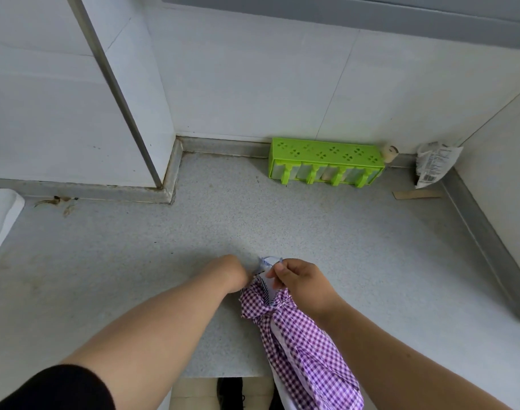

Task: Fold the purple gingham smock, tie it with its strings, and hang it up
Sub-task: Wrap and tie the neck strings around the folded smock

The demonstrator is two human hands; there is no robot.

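The purple gingham smock (300, 338), rolled into a long bundle and cinched near its top by a knotted string (264, 312), lies slanting across the counter's front edge, its lower end overhanging.

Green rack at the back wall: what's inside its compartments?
The green rack holds translucent containers behind its front posts; one shows something pale and rounded inside. The perforated lid covers the rest, so other contents cannot be made out.

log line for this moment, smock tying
stage: tying | smock: folded, bundled on counter, hanging past front edge | right hand: pinching white trim at top | left hand: at bundle, grip hidden | hung: no
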